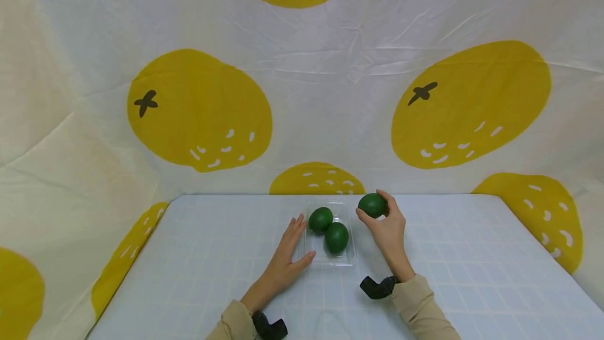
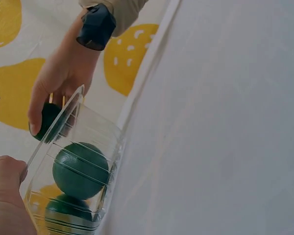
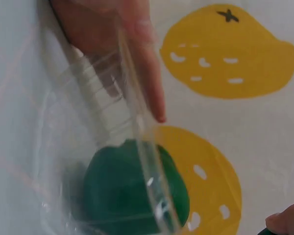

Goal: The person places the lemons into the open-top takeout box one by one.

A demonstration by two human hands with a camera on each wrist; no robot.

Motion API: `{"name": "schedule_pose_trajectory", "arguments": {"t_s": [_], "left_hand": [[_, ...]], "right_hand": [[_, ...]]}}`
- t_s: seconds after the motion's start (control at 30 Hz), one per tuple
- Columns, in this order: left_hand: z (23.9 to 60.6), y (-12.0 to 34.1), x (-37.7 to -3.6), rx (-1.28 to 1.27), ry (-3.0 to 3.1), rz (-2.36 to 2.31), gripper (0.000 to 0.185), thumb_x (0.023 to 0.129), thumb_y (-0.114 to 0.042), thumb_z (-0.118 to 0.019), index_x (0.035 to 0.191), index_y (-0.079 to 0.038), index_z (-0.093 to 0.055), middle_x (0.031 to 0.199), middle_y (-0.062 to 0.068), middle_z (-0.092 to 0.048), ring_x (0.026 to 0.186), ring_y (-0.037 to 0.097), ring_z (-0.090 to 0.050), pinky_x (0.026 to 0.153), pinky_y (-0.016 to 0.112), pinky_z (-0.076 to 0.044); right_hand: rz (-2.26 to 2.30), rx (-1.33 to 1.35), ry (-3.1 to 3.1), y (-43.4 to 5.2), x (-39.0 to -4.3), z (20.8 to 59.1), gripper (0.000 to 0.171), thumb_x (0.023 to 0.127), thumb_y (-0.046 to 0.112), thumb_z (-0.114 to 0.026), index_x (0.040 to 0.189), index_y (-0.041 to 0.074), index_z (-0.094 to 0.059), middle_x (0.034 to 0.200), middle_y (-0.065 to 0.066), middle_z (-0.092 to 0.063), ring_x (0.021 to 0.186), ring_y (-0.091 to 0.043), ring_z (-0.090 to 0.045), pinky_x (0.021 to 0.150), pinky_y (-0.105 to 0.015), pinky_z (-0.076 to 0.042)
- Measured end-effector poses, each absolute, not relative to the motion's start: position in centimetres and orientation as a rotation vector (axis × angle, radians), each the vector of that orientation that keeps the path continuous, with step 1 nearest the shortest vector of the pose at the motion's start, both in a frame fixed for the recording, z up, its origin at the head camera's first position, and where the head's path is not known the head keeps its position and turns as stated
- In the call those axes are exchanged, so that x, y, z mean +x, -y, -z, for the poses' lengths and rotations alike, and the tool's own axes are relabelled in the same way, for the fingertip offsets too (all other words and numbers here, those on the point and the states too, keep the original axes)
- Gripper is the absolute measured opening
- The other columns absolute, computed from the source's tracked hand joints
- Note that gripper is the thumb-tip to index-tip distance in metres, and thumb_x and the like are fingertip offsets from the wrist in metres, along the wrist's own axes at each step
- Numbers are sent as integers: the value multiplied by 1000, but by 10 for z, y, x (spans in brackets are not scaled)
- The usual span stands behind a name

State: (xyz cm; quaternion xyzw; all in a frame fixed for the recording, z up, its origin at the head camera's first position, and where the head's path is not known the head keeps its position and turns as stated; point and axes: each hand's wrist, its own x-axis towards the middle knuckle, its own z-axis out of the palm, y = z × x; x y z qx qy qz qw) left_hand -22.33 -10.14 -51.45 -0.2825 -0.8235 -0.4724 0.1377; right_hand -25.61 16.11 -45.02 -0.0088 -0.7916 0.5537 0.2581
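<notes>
A clear plastic container (image 1: 324,257) stands on the table with two dark green, egg-shaped fruits in it, one fruit (image 1: 321,220) at the back left and another fruit (image 1: 337,238) nearer the front right. Along the container's left side lies my left hand (image 1: 285,260), fingers extended, thumb by the front left corner. To the right of the container, my right hand (image 1: 391,231) pinches a third green fruit (image 1: 371,205) between thumb and fingers, apart from the container. The left wrist view shows this held fruit (image 2: 49,119) beyond the container's ribbed wall (image 2: 102,120).
A pale blue table (image 1: 472,272) with a faint white grid lies under everything. Behind it hangs a white cloth (image 1: 330,109) printed with big yellow fruits. Each wrist carries a black band, such as the right wristband (image 1: 378,287).
</notes>
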Motion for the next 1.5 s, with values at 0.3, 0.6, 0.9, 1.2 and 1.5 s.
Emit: {"name": "schedule_pose_trajectory", "arguments": {"t_s": [0.3,0.6,0.9,1.2,1.5], "left_hand": [[513,101,-224,-800,2423,1379,76,92,-32,-69,154,-5,-33,164,9,-21,151,34,-12,114,64,-17],[512,101,-221,-816,2438,1395,87,88,-35,-75,156,-7,-29,164,10,-20,151,32,-10,113,65,-19],[511,100,-221,-835,2438,1347,87,87,-36,-75,155,-7,-30,164,8,-20,150,35,-12,112,67,-21],[514,102,-221,-815,2470,1334,90,86,-38,-77,157,-11,-29,165,3,-17,152,28,-9,113,64,-21],[515,103,-222,-814,2441,1396,92,83,-38,-79,156,-11,-30,165,3,-18,152,28,-9,112,65,-21]], "right_hand": [[-1602,262,2171,-137,-241,429,67,76,9,-86,135,4,-54,130,-13,-60,107,-25,-62,94,-30,-51],[-1582,678,2213,-113,-232,437,69,71,0,-87,133,4,-57,133,-17,-52,109,-30,-59,94,-39,-52],[-1376,920,2358,-107,-233,456,69,71,23,-91,130,9,-60,131,-5,-55,114,-25,-56,88,-47,-53],[-1271,998,2478,-104,-231,456,63,75,30,-87,130,13,-61,130,-4,-61,111,-25,-58,86,-46,-51],[-1245,1078,2484,-105,-231,454,52,79,33,-84,125,19,-64,131,-11,-59,113,-28,-56,88,-51,-46]]}}
